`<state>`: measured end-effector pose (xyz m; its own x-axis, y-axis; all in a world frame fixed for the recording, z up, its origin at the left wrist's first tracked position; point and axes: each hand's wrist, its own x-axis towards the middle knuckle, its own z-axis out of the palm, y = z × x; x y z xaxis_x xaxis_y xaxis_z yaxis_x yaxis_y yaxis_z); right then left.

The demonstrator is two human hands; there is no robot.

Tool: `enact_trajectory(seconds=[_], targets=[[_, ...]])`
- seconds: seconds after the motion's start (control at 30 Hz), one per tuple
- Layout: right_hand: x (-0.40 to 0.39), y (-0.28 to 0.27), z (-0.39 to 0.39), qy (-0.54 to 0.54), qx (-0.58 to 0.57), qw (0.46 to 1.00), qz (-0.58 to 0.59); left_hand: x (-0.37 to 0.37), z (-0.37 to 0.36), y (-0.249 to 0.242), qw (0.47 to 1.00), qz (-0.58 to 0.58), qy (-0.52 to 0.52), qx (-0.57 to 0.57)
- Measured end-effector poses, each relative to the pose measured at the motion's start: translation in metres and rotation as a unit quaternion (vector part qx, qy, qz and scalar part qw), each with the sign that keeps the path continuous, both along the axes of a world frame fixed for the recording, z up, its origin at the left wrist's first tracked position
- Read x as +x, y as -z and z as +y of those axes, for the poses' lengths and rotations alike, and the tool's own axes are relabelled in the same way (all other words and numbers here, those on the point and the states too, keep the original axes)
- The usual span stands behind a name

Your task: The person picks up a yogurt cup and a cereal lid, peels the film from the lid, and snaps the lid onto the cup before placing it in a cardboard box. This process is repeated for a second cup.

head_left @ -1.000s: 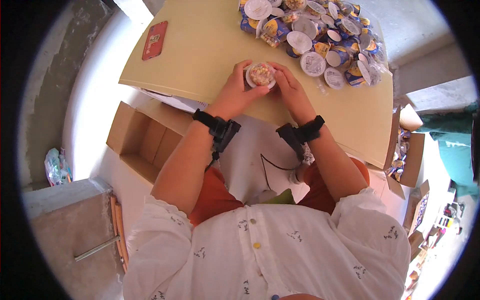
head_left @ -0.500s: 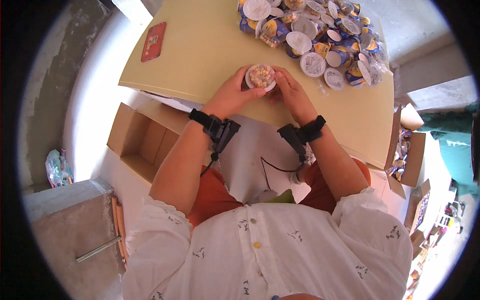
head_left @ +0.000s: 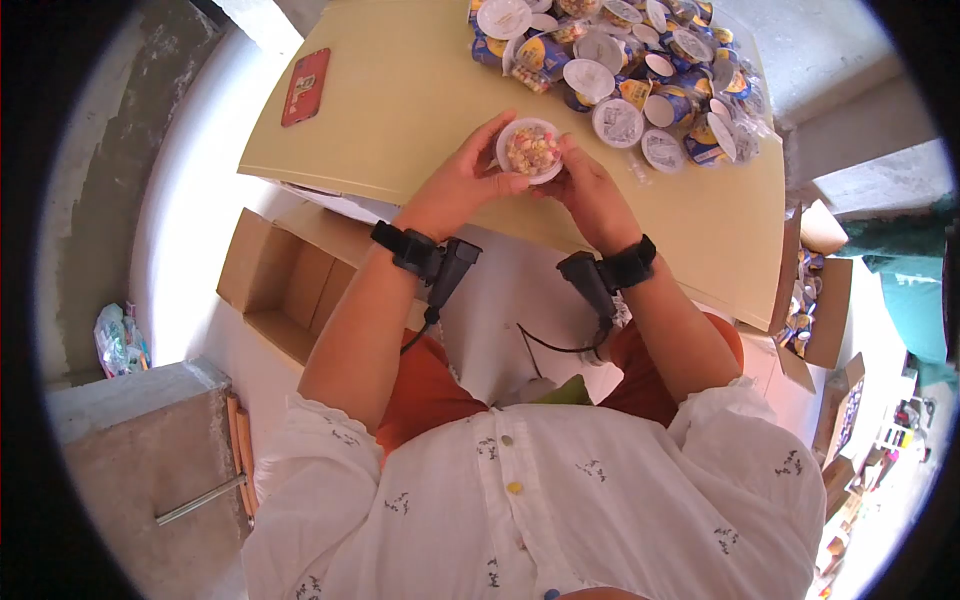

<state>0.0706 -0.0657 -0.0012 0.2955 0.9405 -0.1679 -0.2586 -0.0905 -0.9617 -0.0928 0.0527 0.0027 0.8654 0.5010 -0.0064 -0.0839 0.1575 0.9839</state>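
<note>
Between my hands, over the near edge of the table, is a small round plastic cup with a pale rim, full of pink and yellow cereal-like bits. My left hand is closed around its left side, thumb along the near rim. On the cup's right side, the fingers of my right hand press against the rim, some of them hidden beneath it. Beyond my right hand lies a heap of similar blue and yellow cups, many with white lids and some in clear wrapping.
A red phone-like object lies at the far left of the yellowish table. Below the table's left edge stands an open cardboard box. Another carton with packed goods is at the right.
The cup has tilted in my hands, so its contents show from a different angle, and has shifted slightly to the right. Both hands still hold it.
</note>
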Motion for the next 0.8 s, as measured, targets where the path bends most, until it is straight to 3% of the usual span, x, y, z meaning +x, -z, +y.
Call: enact_trajectory(seconds=[0.23, 0.53, 0.8], targets=[[-0.0041, 0.0021, 0.0018, 0.017, 0.070, 0.996, 0.061, 0.0016, 0.0022, -0.0012, 0.998, -0.008, 0.008, -0.062], [0.0006, -0.0027, 0.0000, -0.005, 0.082, 0.990, 0.111, 0.0016, 0.0034, -0.0099, 1.000, 0.020, -0.009, 0.011], [-0.0047, -0.0042, 0.0008, 0.003, 0.081, 0.991, 0.102, -0.0038, 0.0010, -0.0062, 0.997, -0.033, 0.018, -0.064]])
